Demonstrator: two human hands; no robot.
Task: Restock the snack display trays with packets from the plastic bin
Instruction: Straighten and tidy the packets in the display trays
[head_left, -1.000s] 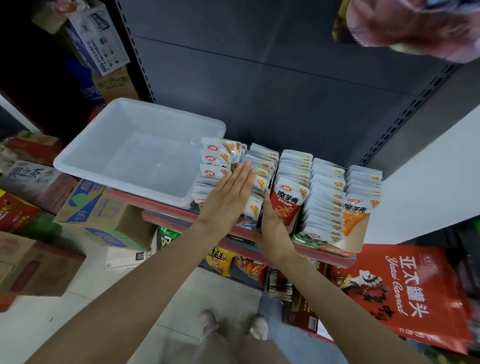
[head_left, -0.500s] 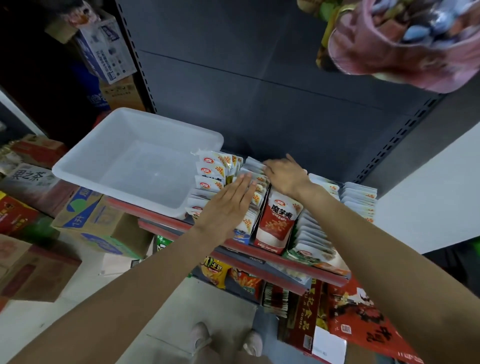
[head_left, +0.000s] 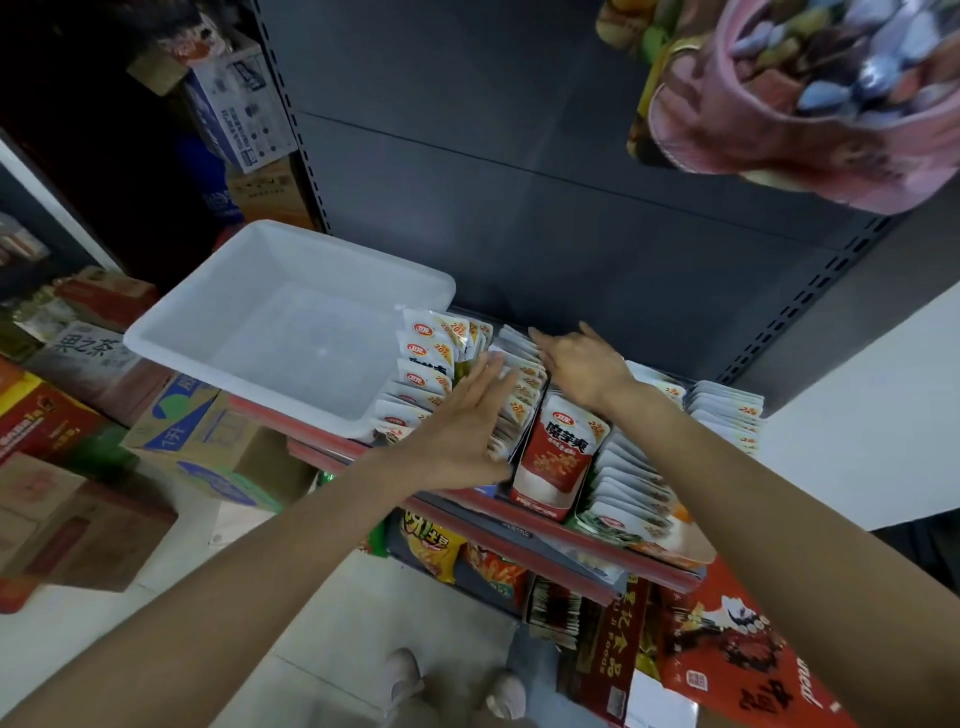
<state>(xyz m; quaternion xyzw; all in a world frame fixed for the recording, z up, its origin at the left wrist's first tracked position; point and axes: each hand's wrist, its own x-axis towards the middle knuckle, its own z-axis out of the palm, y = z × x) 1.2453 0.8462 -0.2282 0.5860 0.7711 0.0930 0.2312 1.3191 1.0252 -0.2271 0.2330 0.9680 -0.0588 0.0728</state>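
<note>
Along the front edge of the red-lipped shelf (head_left: 582, 538), rows of small white-and-orange foil snack packets (head_left: 631, 480) stand packed on edge, with one red-fronted pouch (head_left: 558, 457) facing out at the head of its row. Just behind that edge the left hand (head_left: 462, 423) lies flat with straight fingers pressed against the side of a middle row, holding nothing. Farther back, the right hand (head_left: 582, 364) reaches to the rear end of the neighbouring row, fingers extended over the packet tops; whether it pinches one I cannot tell. At the shelf's left end the translucent white plastic bin (head_left: 171, 332) sits with no packets visible inside. Such packets look light, soft and slick, so a row likely topples or fans unless squeezed from both ends; single ones are best pinched by the top seam.
</note>
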